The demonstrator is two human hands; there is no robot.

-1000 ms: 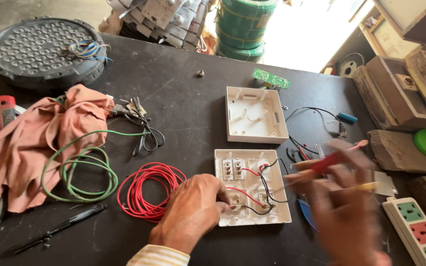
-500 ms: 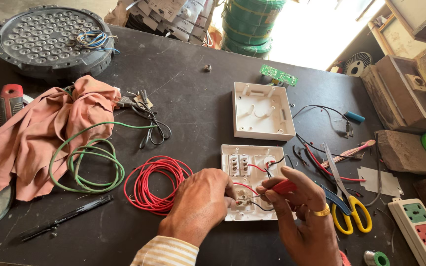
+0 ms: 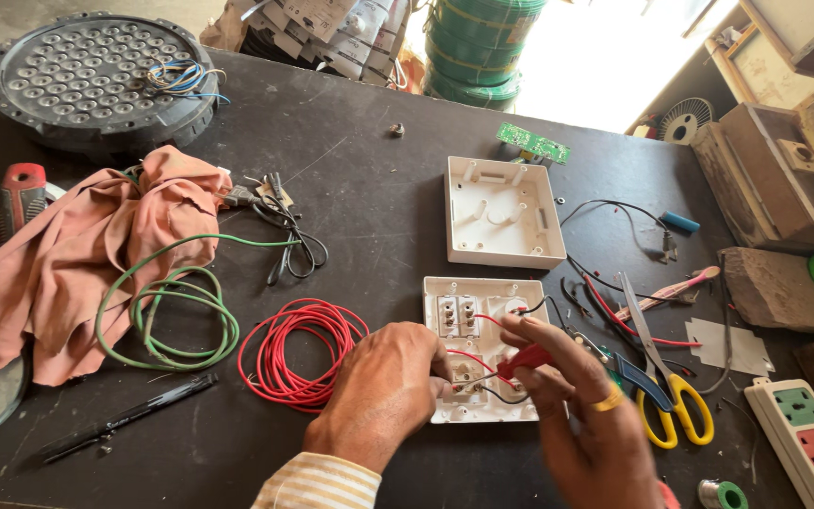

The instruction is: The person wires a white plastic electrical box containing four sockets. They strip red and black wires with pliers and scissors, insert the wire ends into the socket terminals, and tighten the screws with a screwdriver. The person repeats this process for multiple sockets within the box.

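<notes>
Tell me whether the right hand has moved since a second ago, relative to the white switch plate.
Yes. The right hand has come left, from beyond the white switch plate's right edge onto it, with the red-handled tool.
</notes>
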